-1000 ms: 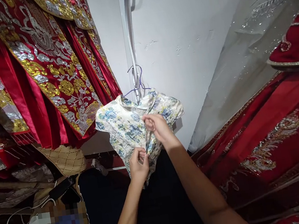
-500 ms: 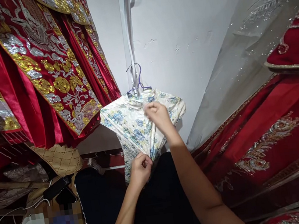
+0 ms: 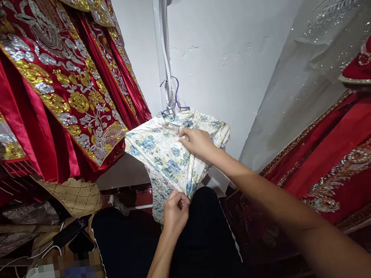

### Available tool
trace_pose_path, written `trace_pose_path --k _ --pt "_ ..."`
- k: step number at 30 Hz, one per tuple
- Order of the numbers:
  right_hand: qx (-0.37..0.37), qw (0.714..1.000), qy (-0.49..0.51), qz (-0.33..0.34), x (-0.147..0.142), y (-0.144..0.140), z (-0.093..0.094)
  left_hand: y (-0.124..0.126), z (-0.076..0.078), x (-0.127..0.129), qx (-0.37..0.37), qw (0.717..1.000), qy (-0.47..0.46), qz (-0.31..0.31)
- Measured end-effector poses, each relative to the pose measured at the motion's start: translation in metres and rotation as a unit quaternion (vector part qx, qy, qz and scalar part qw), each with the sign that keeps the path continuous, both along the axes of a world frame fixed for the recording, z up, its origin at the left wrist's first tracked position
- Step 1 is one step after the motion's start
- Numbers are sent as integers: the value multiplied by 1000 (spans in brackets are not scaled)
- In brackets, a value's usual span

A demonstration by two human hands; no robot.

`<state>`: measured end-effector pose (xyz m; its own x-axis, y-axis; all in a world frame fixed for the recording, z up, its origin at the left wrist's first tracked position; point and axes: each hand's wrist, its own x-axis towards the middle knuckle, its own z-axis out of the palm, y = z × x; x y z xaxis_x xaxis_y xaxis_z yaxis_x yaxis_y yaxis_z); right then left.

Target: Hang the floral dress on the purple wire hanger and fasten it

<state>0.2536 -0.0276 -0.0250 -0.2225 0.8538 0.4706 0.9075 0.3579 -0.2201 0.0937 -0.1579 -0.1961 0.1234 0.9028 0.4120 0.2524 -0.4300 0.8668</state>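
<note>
A short-sleeved floral top [image 3: 165, 155], white with blue roses, hangs from a purple hanger [image 3: 177, 96] in front of me. Low on its front, my left hand [image 3: 176, 209] pinches the fabric and draws it taut, so creases run down to the fingers. My right hand [image 3: 198, 142] is closed in a pinch against the upper front, just below the collar, near the centre seam. Whatever sits between those right fingertips is too small to make out.
Red garments with gold and silver embroidery [image 3: 80, 101] hang at the left. On the right are a sparkly sheer grey cloth [image 3: 288, 83] and beaded red garments [image 3: 338, 145]. A white strap [image 3: 162, 36] runs down the wall to the hanger. A white cable [image 3: 4, 270] lies lower left.
My right forearm has swung out to the right, while its hand stays near the collar, now sharp instead of blurred. My left hand keeps its pinch. The view has shifted slightly.
</note>
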Motion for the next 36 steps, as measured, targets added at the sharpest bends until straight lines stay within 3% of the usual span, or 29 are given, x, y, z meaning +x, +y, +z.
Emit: trace_pose_path --k 6,11,14,17,22,25,27,29,34,36 --pt "50 992 -115 28 15 15 8 0 2 6 -2 1000 -11 -1" --pt "109 984 -138 13 23 22 35 -9 3 12 5 1000 16 -8" --pt "135 982 -130 30 23 15 49 -11 13 11 11 999 42 -17" --pt "152 983 -84 53 20 2 53 1 48 5 38 999 30 4" --pt "190 977 -8 94 16 -13 50 62 154 -5 200 978 -17 53" --pt "205 973 -4 108 18 -13 50 104 200 -7 283 957 46 31" --pt "199 972 -23 122 21 -10 49 122 214 -6 307 946 97 35" --pt "190 970 -44 143 25 -5 47 131 217 -4 306 944 113 52" --pt "188 965 -33 182 22 9 37 130 220 -1 273 958 57 72" --pt "153 967 -31 201 17 11 26 131 225 -9 274 957 32 87"
